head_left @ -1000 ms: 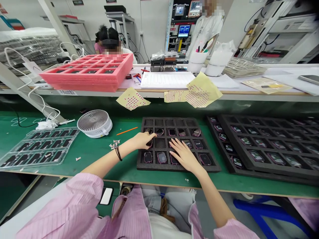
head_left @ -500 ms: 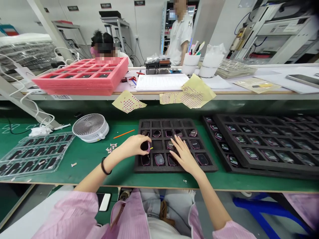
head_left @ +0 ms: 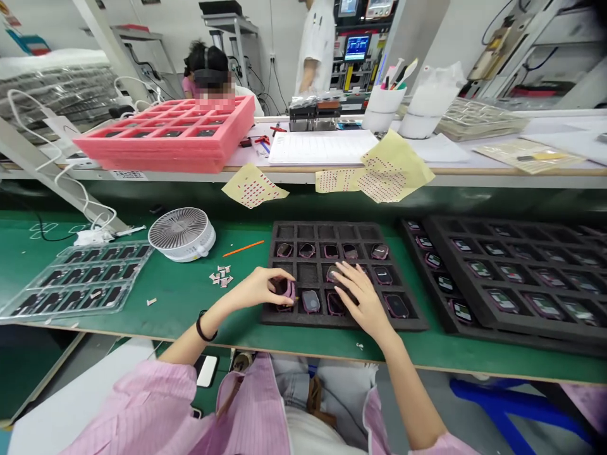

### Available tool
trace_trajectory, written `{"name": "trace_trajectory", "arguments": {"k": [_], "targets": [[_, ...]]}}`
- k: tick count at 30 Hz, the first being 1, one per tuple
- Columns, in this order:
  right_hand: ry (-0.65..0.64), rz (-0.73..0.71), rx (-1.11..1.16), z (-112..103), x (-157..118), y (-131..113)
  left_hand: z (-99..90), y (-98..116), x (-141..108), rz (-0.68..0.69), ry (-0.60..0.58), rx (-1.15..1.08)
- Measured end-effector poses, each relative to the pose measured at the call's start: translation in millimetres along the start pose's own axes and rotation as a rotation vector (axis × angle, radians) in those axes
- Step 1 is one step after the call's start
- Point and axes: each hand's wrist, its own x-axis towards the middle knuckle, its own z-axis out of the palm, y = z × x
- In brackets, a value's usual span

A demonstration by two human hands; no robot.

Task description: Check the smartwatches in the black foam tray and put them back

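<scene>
Nearest, pink striped sleeves [head_left: 156, 395] and a phone [head_left: 207, 371] below the edge of the green bench [head_left: 190, 303]. Over the front left corner of a black foam tray [head_left: 308, 318], the left hand [head_left: 256, 286], with thumb and fingers pinched around the rim of a purple-edged watch case [head_left: 289, 289], tilted. Cannot tell whether touching the tray beneath. Over the middle of the same tray, the right hand [head_left: 364, 300], palm down, fingers spread, above the seated cases; cannot tell contact there either. To the right, stacked dark trays [head_left: 535, 327]; to the left, small white pieces [head_left: 220, 276], an orange stick [head_left: 243, 248], a round white fan [head_left: 181, 234] and a clear tray [head_left: 118, 302]. Beyond, along the shelf [head_left: 301, 181], yellow sheets [head_left: 256, 186], a pink foam tray [head_left: 152, 155] and a pen cup [head_left: 383, 107]. Farthest back, a dark-haired person [head_left: 211, 66] and a white-clad person [head_left: 317, 47].
</scene>
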Motion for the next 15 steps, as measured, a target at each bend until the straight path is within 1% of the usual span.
{"name": "trace_trajectory", "arguments": {"k": [2,3,5,7,10,12,15], "targets": [[0.056,-0.06,0.106,5.2,2.4,-14.0,14.6,-6.3,5.4,-0.048,0.112,-0.318],[0.062,-0.09,0.155,9.1,3.7,-20.8,23.8,-9.3,8.3,-0.067,0.156,-0.48],[0.063,-0.153,0.222,17.8,6.2,-32.2,42.4,-13.3,13.1,-0.114,0.192,-0.786],[0.089,-0.194,0.254,25.4,8.1,-39.2,57.7,-14.4,15.6,-0.151,0.182,-1.018],[0.157,-0.209,0.268,31.0,9.9,-42.5,70.4,-12.7,16.1,-0.174,0.162,-1.188],[0.181,-0.2,0.275,30.7,10.9,-42.8,73.4,-11.0,15.2,-0.168,0.153,-1.233],[0.189,-0.142,0.289,27.1,11.3,-44.0,74.0,-8.7,13.3,-0.14,0.138,-1.257]]}}
